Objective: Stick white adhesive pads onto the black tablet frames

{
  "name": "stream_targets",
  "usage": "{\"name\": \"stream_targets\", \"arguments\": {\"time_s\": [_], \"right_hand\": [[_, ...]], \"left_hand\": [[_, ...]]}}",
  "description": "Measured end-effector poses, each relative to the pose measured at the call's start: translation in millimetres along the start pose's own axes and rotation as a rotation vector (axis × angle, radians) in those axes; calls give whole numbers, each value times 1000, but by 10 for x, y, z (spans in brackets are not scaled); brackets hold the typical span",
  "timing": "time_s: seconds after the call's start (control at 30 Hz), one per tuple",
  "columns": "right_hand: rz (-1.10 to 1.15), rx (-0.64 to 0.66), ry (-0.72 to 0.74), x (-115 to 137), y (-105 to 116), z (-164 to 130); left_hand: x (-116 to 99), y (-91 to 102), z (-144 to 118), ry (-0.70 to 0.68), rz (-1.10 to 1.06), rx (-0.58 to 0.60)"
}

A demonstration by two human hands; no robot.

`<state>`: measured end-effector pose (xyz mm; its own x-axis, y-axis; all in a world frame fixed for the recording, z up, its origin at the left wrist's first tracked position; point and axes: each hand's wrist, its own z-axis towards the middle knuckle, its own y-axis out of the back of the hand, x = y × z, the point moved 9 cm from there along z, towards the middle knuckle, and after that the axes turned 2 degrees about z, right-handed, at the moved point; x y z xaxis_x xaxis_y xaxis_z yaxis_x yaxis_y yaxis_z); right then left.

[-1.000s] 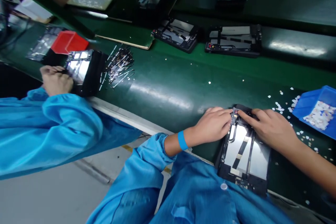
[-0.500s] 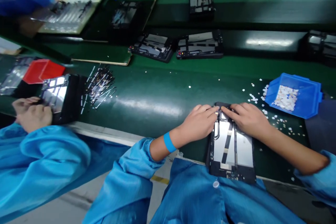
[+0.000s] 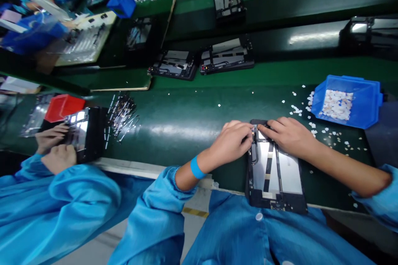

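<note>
- Tablet frame (image 3: 275,174) lies open side up on the green surface (image 3: 186,120), its near end hanging over the edge above the lap; a hard push at the top could tip it off.
- Left hand (image 3: 231,143) and right hand (image 3: 289,136) meet at its top corner, fingers pressed together on a small part there; it could slip or seat crooked.
- White scraps (image 3: 329,136) beside the blue tray (image 3: 367,103) lie near and could stray inside.

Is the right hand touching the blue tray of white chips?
Apart. The head view shows green belt between the right hand and the blue tray.
</note>
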<state>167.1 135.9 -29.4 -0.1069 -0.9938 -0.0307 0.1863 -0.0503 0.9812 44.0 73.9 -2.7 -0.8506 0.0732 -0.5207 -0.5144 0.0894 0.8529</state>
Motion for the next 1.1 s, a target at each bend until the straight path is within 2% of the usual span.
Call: {"name": "stream_targets", "arguments": {"time_s": [0.13, 0.43, 0.57, 0.93, 1.1], "right_hand": [[15, 2, -2, -14, -22, -1], [18, -53, -18, -6, 31, 12], [33, -66, -27, -7, 43, 17], [20, -75, -19, -8, -8, 9], [30, -74, -22, -5, -7, 9]], "left_hand": [[162, 34, 106, 133, -157, -72], [296, -170, 416, 213, -171, 48], [291, -229, 434, 220, -122, 72], [200, -248, 353, 249, 165, -10], [150, -252, 311, 266, 223, -34]]}}
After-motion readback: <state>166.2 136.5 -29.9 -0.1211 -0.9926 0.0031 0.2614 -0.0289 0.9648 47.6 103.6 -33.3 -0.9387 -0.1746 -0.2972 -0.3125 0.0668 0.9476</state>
